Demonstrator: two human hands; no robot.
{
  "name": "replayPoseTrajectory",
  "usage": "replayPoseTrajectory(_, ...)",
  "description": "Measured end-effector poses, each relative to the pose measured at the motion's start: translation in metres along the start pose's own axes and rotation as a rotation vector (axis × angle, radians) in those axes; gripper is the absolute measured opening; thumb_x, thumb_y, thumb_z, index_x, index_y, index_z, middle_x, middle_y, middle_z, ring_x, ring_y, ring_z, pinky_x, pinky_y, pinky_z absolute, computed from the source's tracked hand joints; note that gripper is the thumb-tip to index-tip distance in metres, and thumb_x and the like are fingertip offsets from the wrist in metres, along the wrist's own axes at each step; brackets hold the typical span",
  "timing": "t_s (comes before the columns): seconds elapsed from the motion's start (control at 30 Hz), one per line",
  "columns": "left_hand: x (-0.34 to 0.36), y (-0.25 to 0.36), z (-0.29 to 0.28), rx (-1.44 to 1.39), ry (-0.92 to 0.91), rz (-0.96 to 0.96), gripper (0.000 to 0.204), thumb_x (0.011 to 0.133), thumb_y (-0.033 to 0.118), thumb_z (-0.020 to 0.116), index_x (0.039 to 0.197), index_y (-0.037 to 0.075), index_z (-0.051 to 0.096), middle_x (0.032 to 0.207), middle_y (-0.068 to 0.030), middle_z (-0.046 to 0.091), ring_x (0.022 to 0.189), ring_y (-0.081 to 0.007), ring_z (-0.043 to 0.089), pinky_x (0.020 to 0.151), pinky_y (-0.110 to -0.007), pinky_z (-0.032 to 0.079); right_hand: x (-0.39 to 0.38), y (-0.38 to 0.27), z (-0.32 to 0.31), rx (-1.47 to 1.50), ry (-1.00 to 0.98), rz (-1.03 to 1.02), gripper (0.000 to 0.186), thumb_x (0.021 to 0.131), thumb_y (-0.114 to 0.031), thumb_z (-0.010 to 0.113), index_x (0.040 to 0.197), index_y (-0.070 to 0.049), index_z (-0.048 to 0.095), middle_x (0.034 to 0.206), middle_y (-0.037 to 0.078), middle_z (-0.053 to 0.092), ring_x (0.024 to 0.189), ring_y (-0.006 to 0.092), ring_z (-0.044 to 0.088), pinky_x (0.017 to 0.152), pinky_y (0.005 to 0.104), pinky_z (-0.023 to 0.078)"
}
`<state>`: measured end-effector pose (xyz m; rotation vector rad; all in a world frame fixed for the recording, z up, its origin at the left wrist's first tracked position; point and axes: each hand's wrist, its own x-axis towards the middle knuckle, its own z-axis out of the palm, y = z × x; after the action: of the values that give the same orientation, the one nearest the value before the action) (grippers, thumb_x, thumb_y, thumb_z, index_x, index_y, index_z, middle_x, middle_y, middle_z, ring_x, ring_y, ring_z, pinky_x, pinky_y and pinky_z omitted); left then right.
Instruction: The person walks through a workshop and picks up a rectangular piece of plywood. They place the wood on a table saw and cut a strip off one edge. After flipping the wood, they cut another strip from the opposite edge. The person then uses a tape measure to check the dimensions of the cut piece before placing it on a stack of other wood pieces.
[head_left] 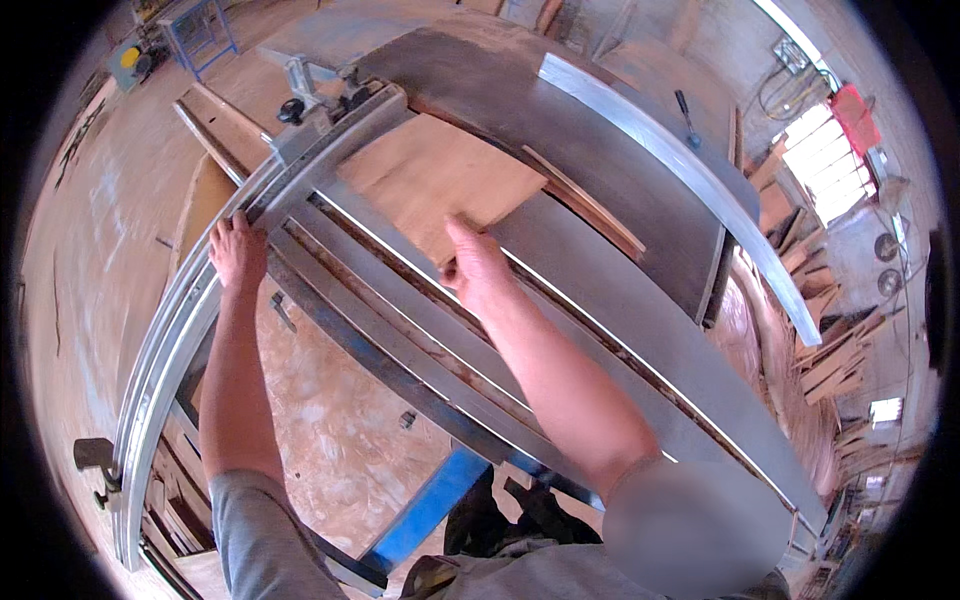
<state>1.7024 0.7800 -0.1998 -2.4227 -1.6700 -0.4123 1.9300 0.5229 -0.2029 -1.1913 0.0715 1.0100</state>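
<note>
A square wooden panel (430, 180) lies on the grey metal saw table (640, 310), across its slots near the far left end. My right hand (468, 258) is closed on the panel's near corner, thumb on top and fingers curled beneath. My left hand (238, 250) rests with curled fingers over the long aluminium fence (170, 360) along the table's left side, gripping it. A clamp fitting with a black knob (292, 108) sits at the fence's far end. Thin wooden strips (590, 205) lie just right of the panel.
A long aluminium bar (680, 165) lies along the right of the table. A tool with a dark handle (685, 115) lies beyond it. Wood offcuts (840, 350) are piled at the right. A blue frame member (425, 500) runs below me. A blue metal stand (190, 45) stands at the upper left.
</note>
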Motion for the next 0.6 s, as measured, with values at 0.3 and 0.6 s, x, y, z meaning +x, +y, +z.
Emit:
replayPoseTrajectory(0.3, -0.092, -0.038, -0.016, -0.467, 0.13, 0.128, 0.056, 0.091, 0.024, 0.064, 0.138, 0.001, 0.043, 0.131, -0.0222, 0.049, 0.123, -0.0401, 0.044, 0.106, -0.048, 0.033, -0.163, 0.0, -0.125, 0.222, -0.044, 0.061, 0.046, 0.094, -0.036, 0.056, 0.133, -0.017, 0.041, 0.125, 0.007, 0.056, 0.108, 0.0277, 0.058, 0.081, 0.0509, 0.048)
replayPoseTrajectory(0.6, -0.368, 0.028, -0.064, -0.79, -0.399, -0.115, 0.023, 0.09, 0.016, 0.064, 0.106, 0.0, 0.06, 0.097, -0.0165, 0.064, 0.089, -0.0272, 0.062, 0.079, -0.038, 0.049, -0.189, -0.04, -0.303, 0.323, 0.337, -0.033, 0.047, 0.089, -0.034, 0.061, 0.127, -0.009, 0.046, 0.114, 0.011, 0.059, 0.093, 0.0273, 0.062, 0.067, 0.0397, 0.056)
